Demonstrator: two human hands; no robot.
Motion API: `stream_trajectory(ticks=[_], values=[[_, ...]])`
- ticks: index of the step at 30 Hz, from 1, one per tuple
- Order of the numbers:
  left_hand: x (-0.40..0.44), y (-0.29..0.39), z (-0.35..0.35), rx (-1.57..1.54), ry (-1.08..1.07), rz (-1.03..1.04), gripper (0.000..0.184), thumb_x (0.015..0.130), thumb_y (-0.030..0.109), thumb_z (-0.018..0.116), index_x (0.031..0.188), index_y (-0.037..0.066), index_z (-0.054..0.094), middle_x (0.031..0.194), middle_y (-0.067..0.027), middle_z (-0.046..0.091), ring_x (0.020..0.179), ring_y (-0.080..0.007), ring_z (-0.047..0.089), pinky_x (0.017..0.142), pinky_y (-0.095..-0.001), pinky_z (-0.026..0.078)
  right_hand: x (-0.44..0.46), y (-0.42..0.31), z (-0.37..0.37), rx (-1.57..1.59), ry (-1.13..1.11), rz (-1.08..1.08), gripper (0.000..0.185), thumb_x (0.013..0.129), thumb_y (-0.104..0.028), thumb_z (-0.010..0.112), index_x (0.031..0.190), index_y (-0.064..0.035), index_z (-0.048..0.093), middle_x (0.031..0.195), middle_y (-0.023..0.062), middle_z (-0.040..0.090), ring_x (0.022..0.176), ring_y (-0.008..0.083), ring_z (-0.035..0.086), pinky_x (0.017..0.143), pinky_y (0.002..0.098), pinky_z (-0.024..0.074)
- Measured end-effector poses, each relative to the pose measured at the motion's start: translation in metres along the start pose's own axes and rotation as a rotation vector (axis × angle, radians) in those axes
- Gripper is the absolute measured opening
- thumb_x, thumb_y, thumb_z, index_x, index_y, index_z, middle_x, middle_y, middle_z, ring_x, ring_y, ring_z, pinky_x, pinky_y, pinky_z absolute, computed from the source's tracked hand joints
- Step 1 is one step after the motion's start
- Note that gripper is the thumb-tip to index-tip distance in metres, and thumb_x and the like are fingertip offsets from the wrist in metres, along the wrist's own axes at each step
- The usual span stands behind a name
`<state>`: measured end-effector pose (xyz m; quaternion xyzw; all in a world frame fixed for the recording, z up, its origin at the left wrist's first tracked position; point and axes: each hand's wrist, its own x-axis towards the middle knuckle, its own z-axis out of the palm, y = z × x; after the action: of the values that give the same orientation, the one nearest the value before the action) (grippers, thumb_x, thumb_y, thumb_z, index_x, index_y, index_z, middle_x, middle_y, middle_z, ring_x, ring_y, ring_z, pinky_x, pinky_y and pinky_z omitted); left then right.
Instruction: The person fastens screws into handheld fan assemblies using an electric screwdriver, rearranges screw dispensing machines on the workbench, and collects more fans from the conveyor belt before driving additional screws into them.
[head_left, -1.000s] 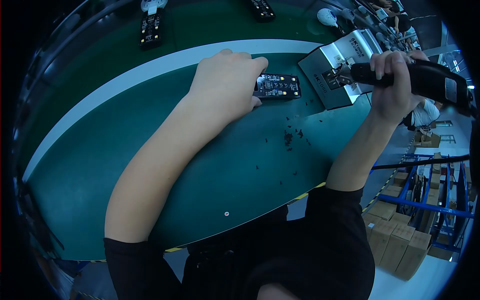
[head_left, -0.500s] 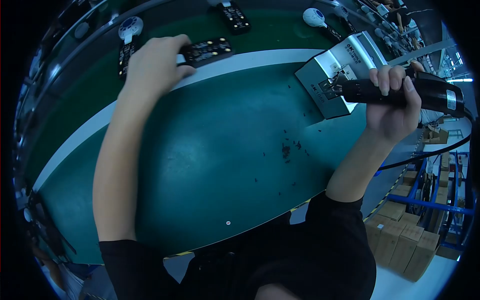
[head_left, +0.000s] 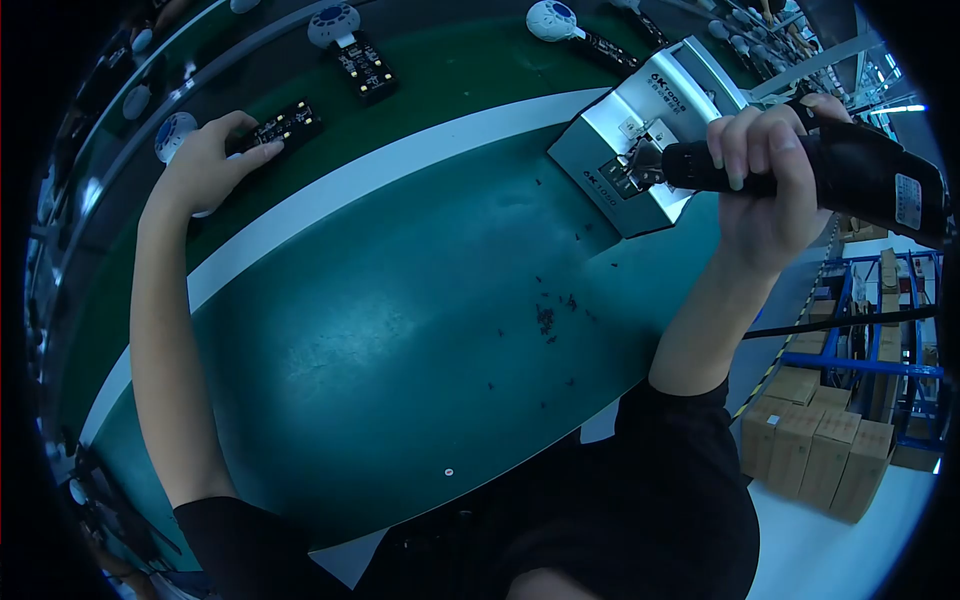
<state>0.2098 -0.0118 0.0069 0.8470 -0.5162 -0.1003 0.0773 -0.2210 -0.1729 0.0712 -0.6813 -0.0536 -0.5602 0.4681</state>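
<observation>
My left hand [head_left: 208, 165] is over the dark green strip, thumb and fingers closed around one end of a black circuit-board unit [head_left: 287, 126] with pale dots. My palm hides part of that unit. A white round head [head_left: 176, 133] of another unit shows just behind my fingers. In my right hand [head_left: 765, 180] is a black electric screwdriver [head_left: 850, 178], held level with its tip at the front of a silver screw feeder [head_left: 625, 145]. Whether a screw sits on the tip is too small to tell.
Small dark screws [head_left: 545, 318] lie scattered on the green mat [head_left: 370, 400], and a small white ring [head_left: 449, 472] lies near its front edge. More white-headed units [head_left: 360, 65] rest along the strip. A cable [head_left: 840, 325] hangs at right, above cardboard boxes [head_left: 815, 450].
My left hand has carried the black unit leftward, from over the white stripe onto the dark green strip. The screwdriver remains at the feeder. The whole view has shifted.
</observation>
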Motion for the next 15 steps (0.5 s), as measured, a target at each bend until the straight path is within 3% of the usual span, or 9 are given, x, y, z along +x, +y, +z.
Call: stream_trajectory(ticks=[2,6,10,13,14,15], values=[[0.004,0.008,-0.012,-0.066,-0.072,-0.072,0.048,0.097,0.043,0.065,0.128,0.006,0.063,0.123,-0.0166,0.068,0.114,-0.0339,0.065,0.099,-0.0450,0.051,0.001,0.003,0.000,-0.018,0.006,-0.009,0.039,0.093,0.001,0.057,0.131,0.0024,0.045,0.069,0.0091,0.057,0.054,0.0179,0.056,0.057,0.0361,0.0497],[0.022,-0.006,0.000,0.143,0.207,0.068,0.046,0.095,0.032,0.068,0.135,0.012,0.058,0.126,-0.0148,0.065,0.119,-0.0333,0.062,0.099,-0.0454,0.052,0.001,0.009,-0.001,-0.021,0.004,-0.028,0.036,0.093,0.001,0.057,0.128,0.0020,0.047,0.068,0.0089,0.057,0.053,0.0181,0.057,0.056,0.0345,0.0497],[0.055,-0.005,0.013,0.440,0.514,0.160,0.059,0.090,0.016,0.070,0.145,0.023,0.049,0.140,-0.0117,0.055,0.128,-0.0326,0.056,0.102,-0.0469,0.052,0.002,0.000,0.004,-0.168,-0.065,0.106,0.026,0.095,-0.005,0.054,0.120,-0.0048,0.047,0.070,0.0039,0.047,0.058,0.0153,0.050,0.061,0.0354,0.0445],[0.086,0.009,0.020,0.610,0.558,0.262,0.067,0.089,0.007,0.066,0.148,0.030,0.045,0.150,-0.0088,0.046,0.134,-0.0326,0.050,0.106,-0.0476,0.050,-0.005,0.011,0.015,0.233,-0.009,0.196,0.031,0.094,-0.003,0.057,0.124,-0.0024,0.048,0.066,0.0067,0.051,0.050,0.0181,0.054,0.051,0.0355,0.0477],[0.096,0.016,0.024,0.666,0.536,0.310,0.069,0.090,0.004,0.065,0.149,0.032,0.044,0.153,-0.0078,0.043,0.136,-0.0326,0.049,0.108,-0.0479,0.049,-0.011,0.008,0.014,0.152,-0.052,0.203,0.027,0.097,-0.006,0.048,0.124,-0.0051,0.046,0.070,0.0029,0.045,0.058,0.0133,0.048,0.061,0.0342,0.0432],[0.105,0.021,0.029,0.718,0.514,0.352,0.067,0.090,0.003,0.064,0.148,0.032,0.046,0.153,-0.0074,0.043,0.138,-0.0320,0.047,0.110,-0.0484,0.047,-0.012,0.005,0.012,0.211,-0.022,0.210,0.028,0.098,-0.007,0.047,0.126,-0.0054,0.046,0.072,0.0024,0.045,0.061,0.0134,0.049,0.064,0.0344,0.0428]])
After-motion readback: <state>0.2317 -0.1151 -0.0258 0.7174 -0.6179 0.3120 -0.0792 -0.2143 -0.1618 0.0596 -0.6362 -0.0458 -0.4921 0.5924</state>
